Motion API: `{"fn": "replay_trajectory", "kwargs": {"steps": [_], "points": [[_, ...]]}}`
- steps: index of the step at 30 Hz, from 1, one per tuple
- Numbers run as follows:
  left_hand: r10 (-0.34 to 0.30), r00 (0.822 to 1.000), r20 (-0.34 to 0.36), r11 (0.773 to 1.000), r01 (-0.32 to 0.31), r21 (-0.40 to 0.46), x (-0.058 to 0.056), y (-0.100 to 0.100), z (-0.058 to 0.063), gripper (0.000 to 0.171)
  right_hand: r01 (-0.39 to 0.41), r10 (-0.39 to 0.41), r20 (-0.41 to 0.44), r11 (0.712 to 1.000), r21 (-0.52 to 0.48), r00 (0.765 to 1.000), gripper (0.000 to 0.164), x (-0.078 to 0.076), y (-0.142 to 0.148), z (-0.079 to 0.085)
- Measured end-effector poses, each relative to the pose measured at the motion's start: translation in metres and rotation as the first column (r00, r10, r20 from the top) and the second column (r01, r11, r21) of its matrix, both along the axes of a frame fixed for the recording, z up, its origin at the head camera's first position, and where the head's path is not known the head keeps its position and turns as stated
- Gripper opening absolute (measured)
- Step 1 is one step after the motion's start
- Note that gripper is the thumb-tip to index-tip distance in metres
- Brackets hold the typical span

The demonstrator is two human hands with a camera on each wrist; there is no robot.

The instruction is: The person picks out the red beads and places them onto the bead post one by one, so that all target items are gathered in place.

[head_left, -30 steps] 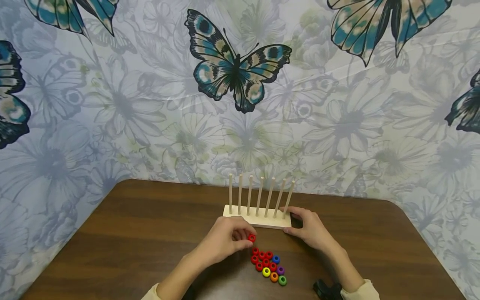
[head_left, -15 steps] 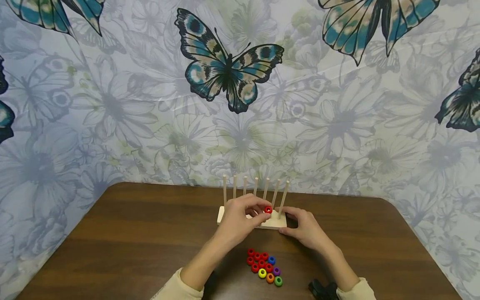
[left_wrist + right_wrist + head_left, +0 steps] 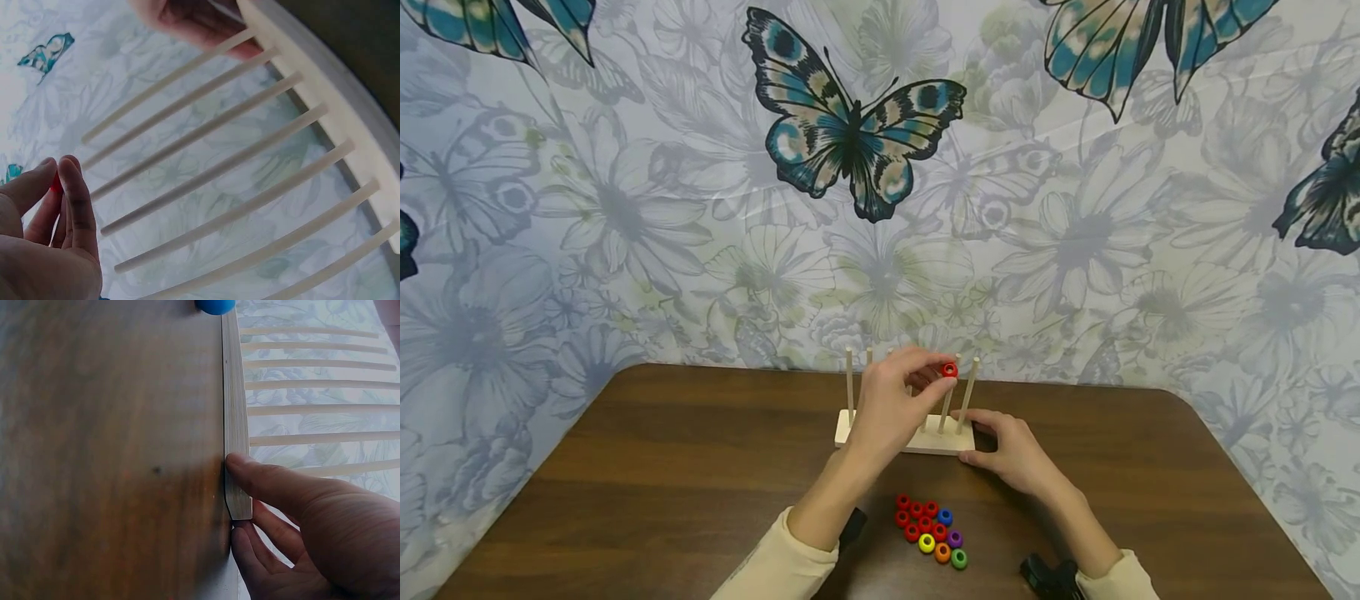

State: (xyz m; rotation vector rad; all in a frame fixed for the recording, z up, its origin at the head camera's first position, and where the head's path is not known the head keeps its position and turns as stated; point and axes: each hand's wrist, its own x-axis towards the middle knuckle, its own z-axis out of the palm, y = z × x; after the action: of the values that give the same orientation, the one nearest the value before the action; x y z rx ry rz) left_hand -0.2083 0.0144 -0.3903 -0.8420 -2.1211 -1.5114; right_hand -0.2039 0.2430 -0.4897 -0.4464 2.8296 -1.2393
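Note:
A red bead is pinched between the thumb and fingers of my left hand, raised beside the top of the second peg from the right. In the left wrist view only a sliver of the red bead shows between the fingertips, close to the peg tips. The pale wooden peg board carries a row of several upright pegs, partly hidden by the left hand. My right hand grips the board's right end. In the right wrist view its thumb presses the front edge, with the other fingers around the end.
Several loose beads lie grouped on the brown table in front of the board: mostly red, plus blue, purple, yellow, orange and green. A black device is by the right wrist. A butterfly-patterned backdrop stands behind the table.
My left hand has carried the red bead from near the loose beads up and forward to the peg tops. The right hand keeps its hold on the board.

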Motion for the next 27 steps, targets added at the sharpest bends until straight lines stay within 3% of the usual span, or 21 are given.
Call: {"fn": "replay_trajectory", "kwargs": {"steps": [7,13,27], "points": [[0.080,0.994,-0.073,0.997,-0.080,-0.003,-0.005,0.008,0.007,0.020,-0.020,0.020,-0.020,1.000,0.004,1.000,0.053,0.001,0.002,0.000],[0.152,0.977,-0.153,0.987,-0.158,-0.034,-0.010,0.017,0.009,0.019,-0.014,0.014,-0.013,1.000,0.000,1.000,0.053,0.000,0.001,0.000],[0.161,0.978,-0.134,0.979,-0.176,-0.107,-0.016,0.020,0.006,0.021,-0.006,0.006,-0.015,1.000,0.002,1.000,0.051,0.000,0.000,0.000]]}}
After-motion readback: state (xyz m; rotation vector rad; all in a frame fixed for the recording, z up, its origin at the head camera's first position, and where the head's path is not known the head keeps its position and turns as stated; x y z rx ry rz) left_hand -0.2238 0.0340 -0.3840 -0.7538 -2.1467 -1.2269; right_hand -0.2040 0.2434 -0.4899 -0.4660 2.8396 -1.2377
